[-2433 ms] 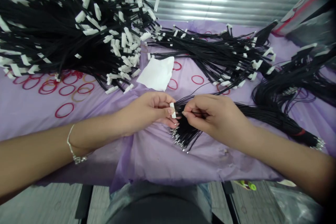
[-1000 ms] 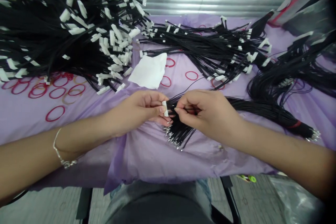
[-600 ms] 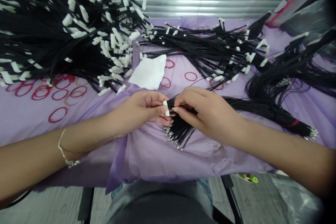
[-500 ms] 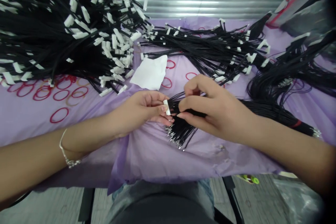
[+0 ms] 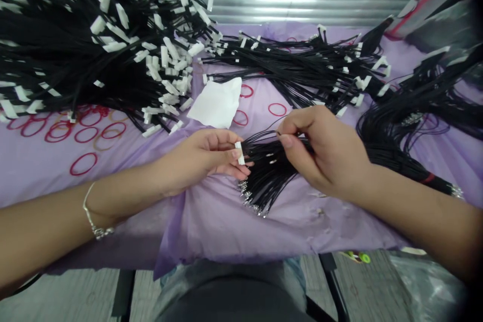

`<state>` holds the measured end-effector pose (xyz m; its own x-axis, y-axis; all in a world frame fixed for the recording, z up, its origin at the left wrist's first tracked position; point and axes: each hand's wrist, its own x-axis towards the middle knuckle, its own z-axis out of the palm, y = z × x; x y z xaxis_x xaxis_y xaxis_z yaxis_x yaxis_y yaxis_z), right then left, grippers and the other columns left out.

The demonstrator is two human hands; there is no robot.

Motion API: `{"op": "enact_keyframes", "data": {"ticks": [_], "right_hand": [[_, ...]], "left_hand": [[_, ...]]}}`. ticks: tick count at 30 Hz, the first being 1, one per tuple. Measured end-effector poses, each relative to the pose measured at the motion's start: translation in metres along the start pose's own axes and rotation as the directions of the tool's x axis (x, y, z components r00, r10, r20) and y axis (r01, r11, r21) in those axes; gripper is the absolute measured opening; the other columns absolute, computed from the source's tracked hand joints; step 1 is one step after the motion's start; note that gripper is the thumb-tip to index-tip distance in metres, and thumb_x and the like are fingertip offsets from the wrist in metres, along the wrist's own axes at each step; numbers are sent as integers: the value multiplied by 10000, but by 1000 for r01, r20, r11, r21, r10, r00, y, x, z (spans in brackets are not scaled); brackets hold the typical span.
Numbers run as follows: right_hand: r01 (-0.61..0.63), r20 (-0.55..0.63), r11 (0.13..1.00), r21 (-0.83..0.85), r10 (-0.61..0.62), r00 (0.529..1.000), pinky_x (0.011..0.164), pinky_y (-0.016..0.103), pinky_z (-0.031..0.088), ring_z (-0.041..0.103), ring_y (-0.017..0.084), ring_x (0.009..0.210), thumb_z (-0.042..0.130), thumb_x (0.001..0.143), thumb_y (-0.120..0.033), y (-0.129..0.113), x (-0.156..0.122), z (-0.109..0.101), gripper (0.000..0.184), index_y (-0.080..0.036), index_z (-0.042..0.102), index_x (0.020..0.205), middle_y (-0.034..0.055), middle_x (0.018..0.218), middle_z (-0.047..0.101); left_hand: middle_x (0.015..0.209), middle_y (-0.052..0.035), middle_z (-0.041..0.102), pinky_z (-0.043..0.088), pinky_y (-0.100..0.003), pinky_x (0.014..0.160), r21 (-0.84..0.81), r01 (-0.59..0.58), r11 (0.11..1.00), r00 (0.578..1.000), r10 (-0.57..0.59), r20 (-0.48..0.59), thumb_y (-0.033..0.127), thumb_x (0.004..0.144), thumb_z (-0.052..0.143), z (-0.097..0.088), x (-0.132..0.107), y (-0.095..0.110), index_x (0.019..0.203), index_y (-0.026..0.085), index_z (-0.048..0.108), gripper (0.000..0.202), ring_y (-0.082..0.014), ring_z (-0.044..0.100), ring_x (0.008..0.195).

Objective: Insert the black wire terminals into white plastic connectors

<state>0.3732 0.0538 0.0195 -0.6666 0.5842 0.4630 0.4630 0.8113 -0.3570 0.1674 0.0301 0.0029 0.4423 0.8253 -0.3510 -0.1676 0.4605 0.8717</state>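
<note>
My left hand (image 5: 206, 156) pinches a small white plastic connector (image 5: 239, 152) with black wires running out of its right side. My right hand (image 5: 324, 148) is closed in a pinch on one thin black wire (image 5: 264, 132), a little to the right of the connector. Under both hands lies a bundle of black wires (image 5: 271, 173) with metal terminal tips (image 5: 251, 202) fanned toward me, on a purple cloth (image 5: 211, 216).
A big heap of black wires with white connectors (image 5: 94, 45) fills the back left. A second pile (image 5: 313, 68) lies at the back middle. A white paper square (image 5: 217, 102) and red rubber bands (image 5: 85, 135) lie on the cloth. More wire bundles (image 5: 415, 110) sit right.
My right hand has pulled back from the connector, up and to the right, and now pinches a single wire. My left hand has stayed in place with the connector.
</note>
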Motion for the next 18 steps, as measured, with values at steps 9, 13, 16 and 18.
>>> {"op": "enact_keyframes", "data": {"ticks": [9, 13, 16, 18], "right_hand": [[-23, 201, 1000, -3, 23, 979, 589, 247, 402, 522, 131, 662, 485, 833, -147, -3, 0, 9, 50, -173, 510, 799, 32, 750, 580], [-76, 198, 997, -13, 77, 977, 567, 242, 384, 509, 123, 632, 513, 826, -173, -4, -1, 11, 38, -156, 526, 794, 31, 742, 584], [-109, 183, 994, -20, 111, 977, 573, 244, 382, 517, 127, 636, 517, 828, -187, -5, -2, 13, 60, -143, 544, 798, 36, 737, 593], [-127, 168, 991, -36, 131, 977, 585, 248, 383, 524, 133, 644, 509, 834, -190, -6, -2, 14, 79, -135, 555, 802, 41, 731, 596]], "left_hand": [[742, -42, 669, 553, -200, 680, 67, 32, 997, 999, -32, -5, 104, 804, 601, 0, 0, 2, 859, 96, 606, 55, -107, 657, 678], [736, -33, 670, 557, -209, 692, 72, 28, 997, 1000, -28, 8, 91, 818, 578, 0, 1, 2, 852, 104, 612, 50, -106, 657, 686], [744, -30, 674, 559, -206, 694, 72, 18, 997, 1000, -19, 18, 82, 818, 574, -1, 1, 1, 850, 105, 617, 58, -105, 660, 689], [756, -33, 679, 560, -206, 697, 72, 11, 997, 1000, -13, 25, 80, 822, 568, -1, 1, 1, 860, 105, 619, 68, -104, 662, 691]]}}
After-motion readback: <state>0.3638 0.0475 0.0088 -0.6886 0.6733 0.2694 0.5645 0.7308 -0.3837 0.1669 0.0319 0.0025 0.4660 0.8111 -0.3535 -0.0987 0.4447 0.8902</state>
